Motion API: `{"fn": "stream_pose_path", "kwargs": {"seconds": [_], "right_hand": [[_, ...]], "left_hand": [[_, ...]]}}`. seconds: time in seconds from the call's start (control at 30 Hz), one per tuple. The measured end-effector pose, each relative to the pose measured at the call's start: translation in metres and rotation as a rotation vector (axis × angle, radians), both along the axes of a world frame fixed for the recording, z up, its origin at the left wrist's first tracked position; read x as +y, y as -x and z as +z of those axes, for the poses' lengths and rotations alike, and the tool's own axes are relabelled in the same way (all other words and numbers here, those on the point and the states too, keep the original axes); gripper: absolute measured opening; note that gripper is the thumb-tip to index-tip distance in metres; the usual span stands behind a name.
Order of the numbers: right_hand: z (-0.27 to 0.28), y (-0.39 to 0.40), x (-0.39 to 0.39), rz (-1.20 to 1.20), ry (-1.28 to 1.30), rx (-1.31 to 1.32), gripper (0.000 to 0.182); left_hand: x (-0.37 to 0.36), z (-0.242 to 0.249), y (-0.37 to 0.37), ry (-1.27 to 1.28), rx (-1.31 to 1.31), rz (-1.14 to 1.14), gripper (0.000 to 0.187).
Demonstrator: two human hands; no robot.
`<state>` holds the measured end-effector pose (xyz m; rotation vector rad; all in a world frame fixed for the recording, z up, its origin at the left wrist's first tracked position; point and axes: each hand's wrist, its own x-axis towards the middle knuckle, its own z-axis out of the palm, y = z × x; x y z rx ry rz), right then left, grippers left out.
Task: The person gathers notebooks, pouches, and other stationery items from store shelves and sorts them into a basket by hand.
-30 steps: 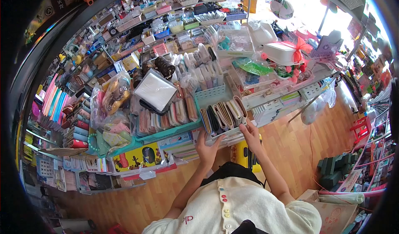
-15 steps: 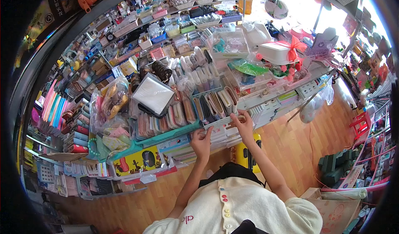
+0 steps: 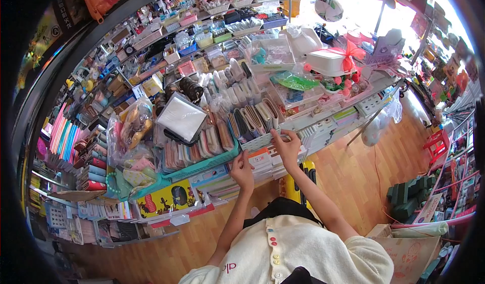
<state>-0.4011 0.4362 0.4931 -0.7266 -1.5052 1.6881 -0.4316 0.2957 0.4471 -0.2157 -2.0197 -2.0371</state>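
A light grey basket holds a row of wallets standing on edge, in brown, dark and cream colours. My right hand is at its front right corner, with fingertips on the rim. Just below the front left corner is my left hand, its thumb and forefinger apart and nothing visible between them. To the left, a turquoise basket is packed with more wallets or pouches in pink, brown and pale tones. A clear-wrapped white square pack lies on top of it.
Stacked papers and booklets fill the shelf below the baskets. On the right are clear trays and a white box with a red bow. A yellow object stands on the floor beside the counter.
The grey basket has moved back against the turquoise one, uncovering papers below its front. My left hand's fingertips have come off its front edge. The view has shifted slightly.
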Motion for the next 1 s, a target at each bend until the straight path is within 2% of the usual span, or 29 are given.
{"fn": "stream_pose_path", "kwargs": {"seconds": [0.07, 0.13, 0.27, 0.33, 0.37, 0.43, 0.53, 0.57, 0.63, 0.7, 0.77, 0.83, 0.87, 0.9, 0.93, 0.97, 1.0], "right_hand": [[0.000, 0.000, 0.000, 0.012, -0.003, 0.001, 0.041], [0.001, 0.001, -0.001, 0.008, -0.013, -0.027, 0.039], [-0.013, -0.003, -0.003, 0.049, -0.074, 0.035, 0.042], [-0.017, -0.006, -0.011, 0.015, -0.227, 0.058, 0.041], [-0.018, -0.006, -0.010, 0.021, -0.227, 0.057, 0.041], [-0.023, -0.008, -0.007, 0.088, -0.227, 0.071, 0.039], [-0.018, -0.015, 0.005, 0.208, -0.255, 0.053, 0.037], [-0.015, -0.024, 0.007, 0.272, -0.102, 0.049, 0.037], [-0.009, -0.041, 0.007, 0.251, -0.183, 0.086, 0.036], [-0.022, -0.057, 0.012, 0.243, -0.260, 0.077, 0.035], [-0.030, -0.075, 0.006, 0.290, -0.173, 0.014, 0.035], [-0.046, -0.090, 0.004, 0.350, -0.089, -0.069, 0.034], [-0.059, -0.096, 0.003, 0.394, -0.085, -0.094, 0.034], [-0.055, -0.103, -0.003, 0.423, -0.047, -0.132, 0.032], [-0.049, -0.109, -0.009, 0.460, -0.053, -0.144, 0.032], [-0.050, -0.115, -0.014, 0.485, -0.056, -0.144, 0.032], [-0.050, -0.118, -0.018, 0.505, -0.063, -0.139, 0.032]], "left_hand": [[0.000, 0.002, -0.001, -0.006, -0.029, 0.003, 0.019], [0.000, 0.008, -0.002, 0.113, 0.011, 0.027, 0.021], [-0.001, 0.013, -0.013, 0.091, -0.009, 0.013, 0.024], [-0.003, 0.018, -0.025, 0.165, 0.014, -0.067, 0.030], [-0.003, 0.015, -0.024, 0.165, 0.012, -0.061, 0.030], [-0.004, 0.009, -0.020, 0.243, 0.003, -0.270, 0.037], [-0.001, 0.018, -0.025, 0.207, -0.008, -0.303, 0.036], [-0.002, 0.024, -0.033, 0.204, -0.013, -0.293, 0.036], [-0.011, 0.082, -0.060, 0.169, -0.062, -0.433, 0.035], [-0.028, 0.138, -0.081, 0.153, 0.296, -0.722, 0.039], [-0.043, 0.210, -0.086, -0.069, 0.379, -1.117, 0.046], [-0.047, 0.252, -0.096, -0.630, 0.197, -1.549, 0.060], [-0.049, 0.269, -0.096, -0.720, 0.190, -1.662, 0.066], [-0.052, 0.298, -0.110, -0.952, 0.060, -1.678, 0.061], [-0.041, 0.305, -0.134, -1.136, 0.169, -1.516, 0.051], [-0.042, 0.308, -0.137, -1.136, 0.161, -1.473, 0.051], [-0.042, 0.320, -0.131, -1.106, 0.171, -1.635, 0.043]]}}
